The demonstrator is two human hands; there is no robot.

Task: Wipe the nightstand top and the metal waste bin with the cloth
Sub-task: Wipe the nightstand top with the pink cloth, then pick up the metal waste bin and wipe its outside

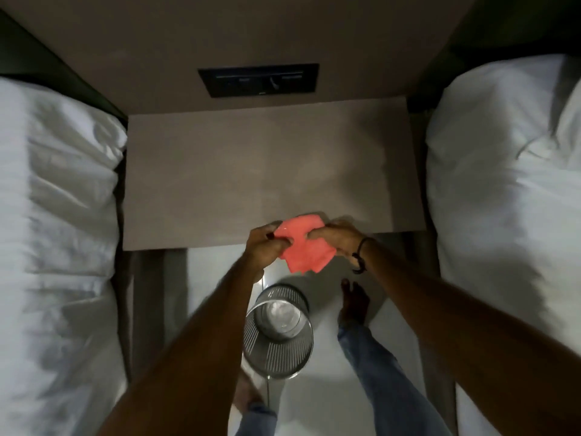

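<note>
The cloth (pixel 300 247) is a soft, coral-pink rag, bunched and creased, held in the air just over the front edge of the nightstand top (pixel 270 171), with its loose corners drooping toward six o'clock. It looks light and limp, so it should fold to any shape; gathering it into a flat pad under one palm would likely give the best wiping contact. The left hand (pixel 262 247) pinches its nine o'clock edge with curled fingers, and the right hand (pixel 336 239) pinches the three o'clock edge the same way; the frame is dim and slightly blurred, so exactly which fingers close on the fabric is hard to say.

The nightstand top is a flat, matte, grey-brown rectangle, smooth and bare. At six o'clock from the cloth, on the pale glossy floor, stands the metal waste bin (pixel 278 335): round, shiny, with slatted or perforated walls, probably light and rigid, best steadied at its rim. White, rumpled bedding lies at nine (pixel 59 215) and three o'clock (pixel 509 184). A dark switch panel (pixel 258 80) sits on the wall at twelve.
</note>
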